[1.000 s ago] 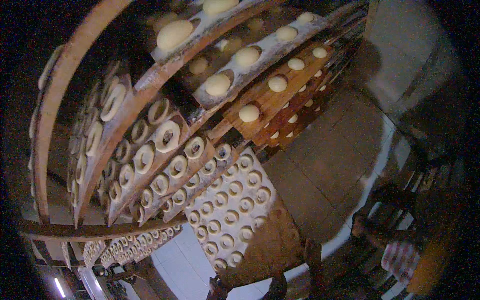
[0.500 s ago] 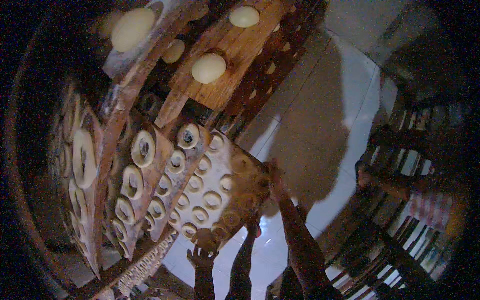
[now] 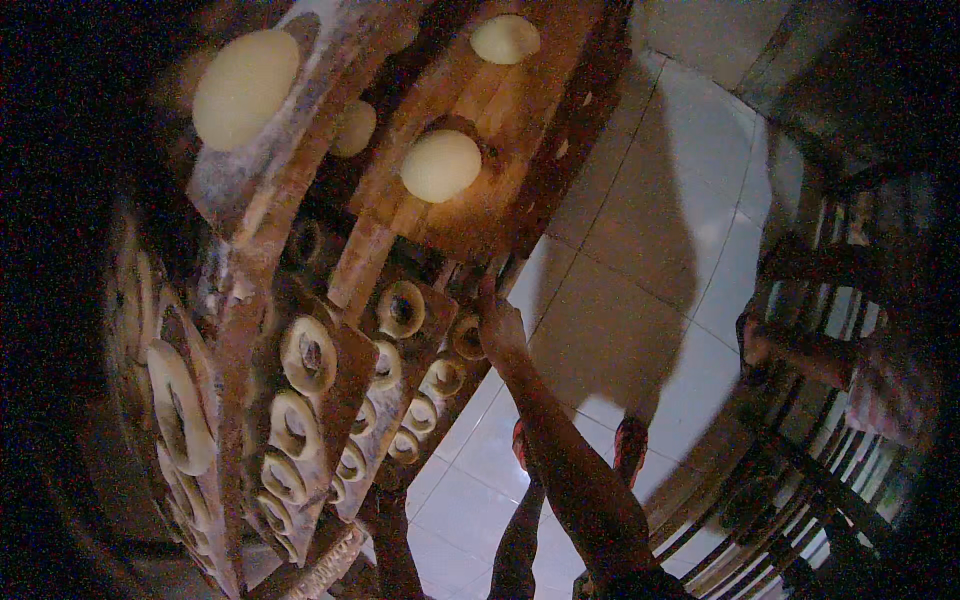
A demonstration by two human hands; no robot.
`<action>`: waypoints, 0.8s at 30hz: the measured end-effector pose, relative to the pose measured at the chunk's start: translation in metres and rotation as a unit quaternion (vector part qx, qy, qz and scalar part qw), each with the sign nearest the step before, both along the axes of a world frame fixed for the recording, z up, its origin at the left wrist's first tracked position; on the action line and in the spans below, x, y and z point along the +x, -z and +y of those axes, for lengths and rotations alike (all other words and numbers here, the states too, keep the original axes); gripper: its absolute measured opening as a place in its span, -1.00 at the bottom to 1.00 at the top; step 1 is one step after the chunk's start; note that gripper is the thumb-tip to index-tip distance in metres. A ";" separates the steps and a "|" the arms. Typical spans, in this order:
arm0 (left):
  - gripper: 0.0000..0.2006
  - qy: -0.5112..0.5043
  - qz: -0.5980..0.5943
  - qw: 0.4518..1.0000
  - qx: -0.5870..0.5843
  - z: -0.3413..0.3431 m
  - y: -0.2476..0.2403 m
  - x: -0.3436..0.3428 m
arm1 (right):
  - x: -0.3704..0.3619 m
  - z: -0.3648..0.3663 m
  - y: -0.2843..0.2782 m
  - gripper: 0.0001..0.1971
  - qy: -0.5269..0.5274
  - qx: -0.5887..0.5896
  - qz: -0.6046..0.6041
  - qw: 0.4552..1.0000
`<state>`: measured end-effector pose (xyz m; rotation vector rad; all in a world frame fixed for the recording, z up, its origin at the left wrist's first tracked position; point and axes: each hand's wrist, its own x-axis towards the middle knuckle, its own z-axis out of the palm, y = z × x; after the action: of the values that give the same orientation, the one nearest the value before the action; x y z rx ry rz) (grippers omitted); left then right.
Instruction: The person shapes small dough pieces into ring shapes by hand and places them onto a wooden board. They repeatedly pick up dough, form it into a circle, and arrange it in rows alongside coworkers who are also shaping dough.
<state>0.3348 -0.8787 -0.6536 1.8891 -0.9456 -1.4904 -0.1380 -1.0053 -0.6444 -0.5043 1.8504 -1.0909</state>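
Rows of ring-shaped dough pieces lie on a floured board that sits mostly inside a wooden rack. My right hand is closed on the far outer corner of this board, one finger stretched along its end. At the board's near corner is my left hand, in deep shadow, so its fingers are hard to make out. Other boards of dough rings, such as this ring, fill the levels beside it.
Round dough balls rest on wooden boards farther along the rack. A tiled floor with a large shadow lies to the right. Another person's arm shows at the far right, by slatted racks.
The board of dough rings has moved left into the rack, so less of it shows. My right hand has moved left and slightly up with it; my left hand has moved slightly left.
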 end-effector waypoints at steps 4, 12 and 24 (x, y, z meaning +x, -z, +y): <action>-0.51 -0.073 0.025 0.996 0.045 -0.004 -0.003 -0.016 | 0.008 -0.007 -0.019 -0.29 0.006 0.061 -0.004 0.998; -0.57 -0.044 0.040 0.996 0.063 -0.025 -0.031 -0.044 | 0.041 -0.027 -0.008 -0.42 0.337 -0.260 -0.352 0.834; -0.66 0.439 0.109 0.883 0.122 0.072 -0.220 -0.294 | 0.062 0.448 -0.266 -0.46 0.135 -0.104 -0.262 0.950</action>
<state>0.0411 -0.8066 -0.4340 1.4236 -1.6917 -2.3658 -0.0765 -0.5572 -0.3786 -0.0576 1.3630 -1.4517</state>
